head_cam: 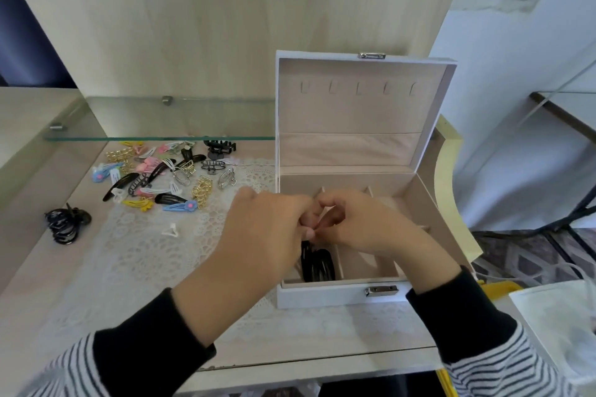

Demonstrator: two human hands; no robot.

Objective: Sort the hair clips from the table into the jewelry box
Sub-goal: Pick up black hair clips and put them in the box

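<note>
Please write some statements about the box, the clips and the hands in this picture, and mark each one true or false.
1. The lid of the jewelry box stands open. True.
2. Black clips lie in the box's front left compartment. True.
3. A black claw clip lies apart from the pile of clips, nearer the left edge of the table. True.
4. The pile lies right of the box. False: it lies left of it.
5. Both hands rest on the table. False: the left hand and right hand are over the box.
</note>
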